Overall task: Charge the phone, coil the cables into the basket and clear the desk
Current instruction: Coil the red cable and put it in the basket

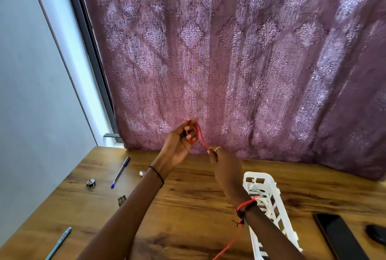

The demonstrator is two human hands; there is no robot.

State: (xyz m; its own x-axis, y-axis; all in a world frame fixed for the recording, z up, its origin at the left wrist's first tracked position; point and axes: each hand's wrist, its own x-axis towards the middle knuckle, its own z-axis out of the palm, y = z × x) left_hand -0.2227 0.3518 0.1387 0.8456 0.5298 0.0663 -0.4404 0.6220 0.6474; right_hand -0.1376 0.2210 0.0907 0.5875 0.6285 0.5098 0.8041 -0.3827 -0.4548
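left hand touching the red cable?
Touching. The head view shows the left hand gripping loops of the red cable, held up above the desk.

Raised left hand [177, 144] grips coiled red cable [194, 137]; right hand [225, 167] beside it pinches the strand.

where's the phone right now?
Head view, lower right: the phone lies flat on the desk, just right of the white basket, with a dark round object on its right.
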